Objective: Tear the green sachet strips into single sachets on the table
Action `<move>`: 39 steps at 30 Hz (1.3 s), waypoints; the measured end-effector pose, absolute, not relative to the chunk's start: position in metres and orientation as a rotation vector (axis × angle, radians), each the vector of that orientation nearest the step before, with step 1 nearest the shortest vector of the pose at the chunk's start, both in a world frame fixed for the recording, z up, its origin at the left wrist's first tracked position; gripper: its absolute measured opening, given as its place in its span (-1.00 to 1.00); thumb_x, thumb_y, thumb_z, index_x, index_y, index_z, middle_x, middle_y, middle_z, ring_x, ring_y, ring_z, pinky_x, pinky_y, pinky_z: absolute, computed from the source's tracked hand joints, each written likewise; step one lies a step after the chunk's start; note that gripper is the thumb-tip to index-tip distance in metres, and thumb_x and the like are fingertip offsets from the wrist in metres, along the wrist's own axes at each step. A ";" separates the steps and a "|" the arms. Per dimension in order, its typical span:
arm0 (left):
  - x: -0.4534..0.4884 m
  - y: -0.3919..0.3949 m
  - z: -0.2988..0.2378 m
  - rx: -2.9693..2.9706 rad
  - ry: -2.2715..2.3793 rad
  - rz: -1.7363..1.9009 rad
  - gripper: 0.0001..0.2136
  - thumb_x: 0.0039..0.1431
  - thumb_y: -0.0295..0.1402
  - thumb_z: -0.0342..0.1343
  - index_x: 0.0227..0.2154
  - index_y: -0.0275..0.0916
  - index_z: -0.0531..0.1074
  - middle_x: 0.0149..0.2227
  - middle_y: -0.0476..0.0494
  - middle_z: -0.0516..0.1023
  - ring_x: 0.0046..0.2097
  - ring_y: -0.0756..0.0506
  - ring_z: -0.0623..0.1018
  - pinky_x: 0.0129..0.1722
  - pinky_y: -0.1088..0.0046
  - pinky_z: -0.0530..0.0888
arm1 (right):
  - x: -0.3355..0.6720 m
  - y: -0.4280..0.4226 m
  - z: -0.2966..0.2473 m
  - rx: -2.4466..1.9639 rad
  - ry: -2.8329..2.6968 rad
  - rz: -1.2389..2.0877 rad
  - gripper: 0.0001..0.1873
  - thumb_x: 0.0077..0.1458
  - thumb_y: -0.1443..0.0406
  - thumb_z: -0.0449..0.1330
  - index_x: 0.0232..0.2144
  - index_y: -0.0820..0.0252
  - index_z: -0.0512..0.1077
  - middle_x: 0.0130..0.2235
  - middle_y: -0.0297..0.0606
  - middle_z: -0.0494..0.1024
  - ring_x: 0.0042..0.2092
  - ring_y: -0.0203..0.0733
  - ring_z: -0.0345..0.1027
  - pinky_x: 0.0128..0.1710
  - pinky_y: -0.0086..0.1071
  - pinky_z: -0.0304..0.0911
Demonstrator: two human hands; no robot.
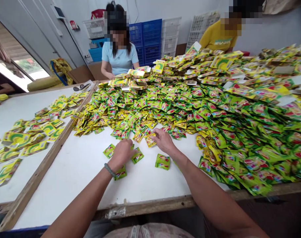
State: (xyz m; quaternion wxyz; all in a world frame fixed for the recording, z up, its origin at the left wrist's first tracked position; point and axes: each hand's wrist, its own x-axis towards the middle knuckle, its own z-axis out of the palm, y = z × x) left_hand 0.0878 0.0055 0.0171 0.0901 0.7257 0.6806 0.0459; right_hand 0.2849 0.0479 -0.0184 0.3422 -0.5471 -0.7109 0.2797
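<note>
Green-yellow sachets (162, 161) flat on white table (76, 185), few loose nr big pile (190, 109)
</note>
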 end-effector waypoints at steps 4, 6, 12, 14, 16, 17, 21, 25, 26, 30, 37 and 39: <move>0.097 -0.011 0.004 2.185 1.947 0.119 -0.84 -0.02 -0.28 0.16 -0.47 -0.25 0.35 -0.37 -0.19 0.46 -0.30 -0.14 0.44 -0.36 0.41 0.25 | 0.282 0.047 -0.025 -1.450 -1.878 0.785 -0.86 -0.14 0.32 0.20 -0.41 0.14 0.39 -0.51 -0.42 0.34 -0.46 -0.32 0.14 -0.44 -0.47 0.01; 0.096 -0.010 -0.002 2.073 1.963 0.253 -0.83 -0.05 -0.27 0.18 -0.49 -0.23 0.32 -0.45 -0.11 0.45 -0.37 -0.11 0.43 -0.43 0.44 0.22 | 0.283 0.048 -0.026 -1.436 -1.756 0.948 -0.87 -0.15 0.28 0.21 -0.46 0.15 0.36 -0.54 -0.43 0.34 -0.47 -0.32 0.17 -0.46 -0.47 0.03; 0.094 0.004 -0.016 1.300 1.680 1.052 -0.66 -0.15 -0.20 0.25 -0.33 -0.21 0.30 -0.59 0.11 0.37 -0.58 0.04 0.32 -0.55 0.53 0.16 | 0.273 0.044 -0.017 -1.098 -1.226 1.481 -0.63 -0.27 0.15 0.30 -0.41 0.18 0.29 -0.49 -0.39 0.44 -0.45 -0.30 0.30 -0.44 -0.44 0.19; 0.098 0.004 -0.018 1.034 1.459 1.228 -0.61 -0.19 -0.20 0.27 -0.28 -0.24 0.32 -0.56 0.10 0.39 -0.56 0.07 0.34 -0.54 0.55 0.20 | 0.267 0.040 -0.016 -1.059 -1.208 1.522 -0.62 -0.30 0.16 0.31 -0.42 0.18 0.30 -0.48 -0.38 0.46 -0.44 -0.29 0.32 -0.43 -0.44 0.23; 0.103 0.002 -0.016 0.862 1.305 1.300 -0.64 -0.19 -0.24 0.28 -0.31 -0.27 0.37 -0.51 0.05 0.42 -0.50 0.08 0.38 -0.49 0.57 0.26 | 0.261 0.037 -0.016 -1.064 -1.260 1.506 -0.66 -0.28 0.17 0.31 -0.44 0.19 0.31 -0.48 -0.37 0.46 -0.43 -0.29 0.33 -0.40 -0.42 0.26; 0.105 0.001 -0.015 0.811 1.266 1.314 -0.67 -0.19 -0.26 0.28 -0.34 -0.29 0.38 -0.49 0.04 0.43 -0.49 0.08 0.39 -0.48 0.58 0.27 | 0.260 0.036 -0.017 -1.075 -1.289 1.489 -0.68 -0.26 0.17 0.30 -0.45 0.20 0.31 -0.48 -0.37 0.46 -0.42 -0.28 0.33 -0.38 -0.40 0.27; 0.110 0.001 -0.009 0.744 1.188 1.317 -0.70 -0.18 -0.29 0.30 -0.35 -0.28 0.40 -0.47 0.03 0.44 -0.46 0.09 0.42 -0.44 0.60 0.32 | 0.258 0.036 -0.021 -1.109 -1.326 1.436 -0.70 -0.22 0.18 0.28 -0.44 0.20 0.33 -0.47 -0.36 0.46 -0.41 -0.25 0.35 -0.33 -0.35 0.31; 0.111 0.004 -0.008 0.722 1.081 1.309 -0.70 -0.21 -0.36 0.33 -0.38 -0.27 0.40 -0.46 0.01 0.46 -0.41 0.04 0.46 -0.33 0.52 0.39 | 0.258 0.035 -0.018 -1.108 -1.266 1.429 -0.67 -0.16 0.16 0.27 -0.34 0.21 0.35 -0.39 -0.30 0.49 -0.32 -0.21 0.39 -0.29 -0.33 0.33; 0.111 0.005 -0.008 0.721 1.055 1.313 -0.72 -0.19 -0.37 0.33 -0.38 -0.27 0.40 -0.46 0.01 0.45 -0.41 0.04 0.46 -0.32 0.52 0.39 | 0.259 0.034 -0.017 -1.114 -1.248 1.438 -0.63 -0.15 0.14 0.27 -0.30 0.21 0.36 -0.35 -0.28 0.50 -0.30 -0.20 0.39 -0.29 -0.34 0.33; 0.111 0.007 -0.003 0.769 1.020 1.325 -0.74 -0.17 -0.41 0.31 -0.37 -0.24 0.41 -0.45 0.01 0.43 -0.39 0.05 0.44 -0.34 0.56 0.37 | 0.263 0.031 -0.006 -1.006 -1.296 1.606 -0.56 -0.12 0.07 0.26 -0.24 0.24 0.41 -0.29 -0.23 0.52 -0.27 -0.17 0.40 -0.30 -0.33 0.32; 0.099 0.061 0.045 1.302 1.227 1.096 -0.72 -0.10 -0.26 0.24 -0.32 -0.28 0.41 -0.49 -0.04 0.44 -0.46 0.00 0.42 -0.43 0.47 0.34 | 0.277 0.036 0.009 -1.037 -1.292 1.398 -0.62 -0.02 0.07 0.18 -0.28 0.26 0.42 -0.30 -0.21 0.53 -0.26 -0.15 0.38 -0.23 -0.32 0.28; 0.092 0.098 0.068 1.582 1.498 1.124 -0.72 -0.06 -0.23 0.18 -0.30 -0.28 0.40 -0.46 -0.07 0.46 -0.42 -0.05 0.44 -0.40 0.43 0.35 | 0.280 0.037 0.011 -1.035 -1.309 1.404 -0.63 0.01 0.07 0.15 -0.29 0.26 0.41 -0.31 -0.21 0.52 -0.28 -0.17 0.36 -0.23 -0.33 0.27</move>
